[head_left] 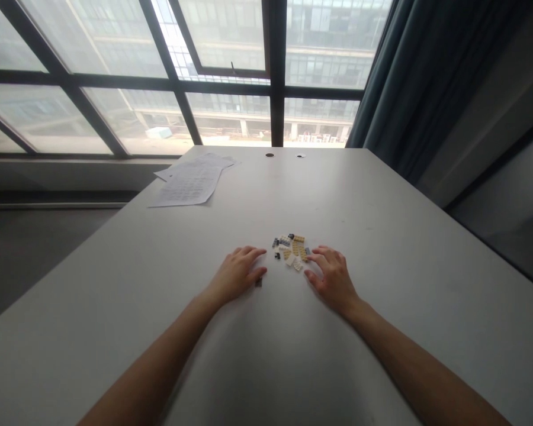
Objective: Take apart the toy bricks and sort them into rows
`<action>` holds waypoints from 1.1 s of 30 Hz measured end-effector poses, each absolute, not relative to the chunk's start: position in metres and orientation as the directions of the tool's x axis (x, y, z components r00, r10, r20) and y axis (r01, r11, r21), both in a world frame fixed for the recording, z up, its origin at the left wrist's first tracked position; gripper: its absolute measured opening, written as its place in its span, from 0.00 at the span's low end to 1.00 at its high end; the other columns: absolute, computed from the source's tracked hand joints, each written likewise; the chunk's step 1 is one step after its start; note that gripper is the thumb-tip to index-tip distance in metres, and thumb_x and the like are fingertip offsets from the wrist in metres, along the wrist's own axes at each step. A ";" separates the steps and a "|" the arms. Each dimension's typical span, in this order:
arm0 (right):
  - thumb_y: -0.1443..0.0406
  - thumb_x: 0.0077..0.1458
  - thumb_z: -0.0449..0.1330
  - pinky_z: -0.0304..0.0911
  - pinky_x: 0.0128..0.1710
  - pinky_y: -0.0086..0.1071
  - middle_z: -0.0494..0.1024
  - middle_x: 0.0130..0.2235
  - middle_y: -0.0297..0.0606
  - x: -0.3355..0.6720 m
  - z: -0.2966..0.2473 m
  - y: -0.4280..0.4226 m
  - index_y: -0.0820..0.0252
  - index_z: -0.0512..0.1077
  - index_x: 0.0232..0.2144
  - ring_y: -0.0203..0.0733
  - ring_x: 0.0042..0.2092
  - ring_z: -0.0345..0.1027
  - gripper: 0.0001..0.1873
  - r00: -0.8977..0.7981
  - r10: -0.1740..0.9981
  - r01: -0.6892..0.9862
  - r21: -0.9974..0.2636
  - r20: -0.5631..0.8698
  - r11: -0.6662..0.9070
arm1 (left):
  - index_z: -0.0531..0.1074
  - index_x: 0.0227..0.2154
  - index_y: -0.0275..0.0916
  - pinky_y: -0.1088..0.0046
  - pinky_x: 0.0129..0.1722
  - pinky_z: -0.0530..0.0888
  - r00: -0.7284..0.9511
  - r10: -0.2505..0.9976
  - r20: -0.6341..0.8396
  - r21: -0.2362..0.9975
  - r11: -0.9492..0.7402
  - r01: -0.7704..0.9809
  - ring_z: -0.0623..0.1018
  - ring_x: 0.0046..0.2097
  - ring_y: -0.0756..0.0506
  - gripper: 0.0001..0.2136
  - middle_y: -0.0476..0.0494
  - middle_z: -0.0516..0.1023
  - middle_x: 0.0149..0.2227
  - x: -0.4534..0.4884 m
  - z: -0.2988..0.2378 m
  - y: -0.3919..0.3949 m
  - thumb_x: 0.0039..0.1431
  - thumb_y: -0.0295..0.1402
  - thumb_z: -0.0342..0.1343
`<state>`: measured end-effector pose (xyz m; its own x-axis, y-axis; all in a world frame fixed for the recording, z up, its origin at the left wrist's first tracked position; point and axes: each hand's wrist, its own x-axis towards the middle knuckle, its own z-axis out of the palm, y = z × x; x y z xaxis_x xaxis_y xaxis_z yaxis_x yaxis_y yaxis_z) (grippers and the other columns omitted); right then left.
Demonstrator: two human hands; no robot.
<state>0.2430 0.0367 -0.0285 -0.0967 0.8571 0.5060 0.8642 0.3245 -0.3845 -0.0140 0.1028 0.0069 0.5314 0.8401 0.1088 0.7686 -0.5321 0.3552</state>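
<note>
A small pile of toy building bricks [295, 248] in tan, white, grey and black lies in the middle of the white table. To its left rests my left hand [240, 272], fingers apart and holding nothing. Close by that hand's thumb lies a small dark grey brick [259, 283], partly covered by the hand. My right hand [333, 275] is at the pile's right edge with thumb and fingers spread. Its fingertips are at or just beside the tan bricks [302, 253]; whether they touch cannot be made out.
Printed paper sheets [190, 180] lie at the table's far left. Two round holes [270, 155] show near the far edge of the white table [266, 367]. Beyond stands a large framed window [231, 112], with a dark curtain [404, 89] at the right.
</note>
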 end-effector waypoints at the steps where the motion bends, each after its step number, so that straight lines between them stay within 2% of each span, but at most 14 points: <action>1: 0.64 0.56 0.60 0.51 0.58 0.48 0.73 0.49 0.44 0.243 -0.028 0.037 0.58 0.72 0.43 0.51 0.57 0.60 0.12 -0.090 0.858 0.864 -0.389 0.505 0.320 | 0.68 0.55 0.44 0.59 0.55 0.67 0.533 0.840 0.098 0.346 -0.531 0.774 0.71 0.54 0.39 0.19 0.41 0.73 0.53 -0.010 0.008 0.112 0.60 0.38 0.53; 8: 0.65 0.56 0.59 0.53 0.57 0.47 0.73 0.48 0.45 0.246 -0.029 0.039 0.58 0.73 0.42 0.51 0.56 0.61 0.11 -0.029 0.876 0.859 -0.436 0.481 0.268 | 0.71 0.53 0.47 0.50 0.55 0.66 0.483 0.867 0.123 0.297 -0.497 0.815 0.69 0.56 0.34 0.20 0.39 0.71 0.55 0.020 -0.005 0.160 0.56 0.36 0.55; 12: 0.66 0.56 0.59 0.53 0.57 0.47 0.73 0.48 0.45 0.243 -0.027 0.039 0.58 0.73 0.42 0.51 0.56 0.61 0.10 -0.047 0.873 0.861 -0.423 0.485 0.281 | 0.76 0.46 0.52 0.50 0.55 0.65 0.477 0.867 0.146 0.294 -0.498 0.816 0.70 0.56 0.35 0.15 0.42 0.72 0.54 0.024 -0.012 0.167 0.56 0.39 0.57; 17: 0.66 0.56 0.59 0.53 0.57 0.46 0.73 0.48 0.45 0.241 -0.026 0.039 0.59 0.73 0.41 0.50 0.56 0.61 0.10 -0.077 0.872 0.860 -0.411 0.483 0.303 | 0.76 0.44 0.48 0.53 0.56 0.66 0.467 0.866 0.178 0.302 -0.500 0.812 0.70 0.55 0.36 0.13 0.42 0.73 0.54 0.021 -0.012 0.164 0.56 0.37 0.57; 20: 0.66 0.56 0.60 0.53 0.57 0.46 0.73 0.48 0.44 0.241 -0.026 0.039 0.59 0.73 0.41 0.50 0.55 0.61 0.10 -0.066 0.875 0.859 -0.419 0.480 0.295 | 0.76 0.43 0.45 0.53 0.56 0.66 0.453 0.868 0.202 0.305 -0.495 0.813 0.70 0.56 0.37 0.11 0.42 0.73 0.54 0.017 -0.004 0.151 0.57 0.37 0.57; 23: 0.66 0.56 0.59 0.53 0.57 0.46 0.73 0.48 0.44 0.241 -0.026 0.038 0.59 0.73 0.41 0.50 0.56 0.61 0.10 -0.083 0.869 0.857 -0.409 0.488 0.312 | 0.75 0.43 0.44 0.51 0.58 0.62 0.457 0.856 0.243 0.294 -0.514 0.806 0.67 0.59 0.36 0.11 0.42 0.72 0.55 0.013 0.006 0.125 0.57 0.38 0.58; 28: 0.65 0.56 0.59 0.50 0.58 0.49 0.73 0.49 0.45 0.238 -0.023 0.035 0.59 0.73 0.43 0.52 0.57 0.60 0.11 -0.169 0.854 0.856 -0.357 0.492 0.375 | 0.74 0.43 0.46 0.46 0.60 0.58 0.547 0.795 0.261 0.288 -0.605 0.742 0.64 0.61 0.35 0.12 0.43 0.70 0.57 0.006 0.005 0.073 0.56 0.36 0.60; 33: 0.65 0.56 0.59 0.51 0.58 0.48 0.73 0.48 0.44 0.240 -0.025 0.036 0.58 0.74 0.40 0.51 0.56 0.60 0.09 -0.095 0.867 0.858 -0.400 0.490 0.320 | 0.73 0.44 0.44 0.44 0.61 0.56 0.532 0.801 0.275 0.309 -0.598 0.740 0.62 0.62 0.34 0.11 0.40 0.70 0.56 0.002 -0.012 0.052 0.58 0.36 0.56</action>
<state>0.2403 0.0365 -0.0248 -0.0951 0.8668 0.4896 0.8585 0.3204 -0.4004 0.0020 0.0517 -0.0122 0.5325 0.8006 0.2747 0.7397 -0.5979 0.3088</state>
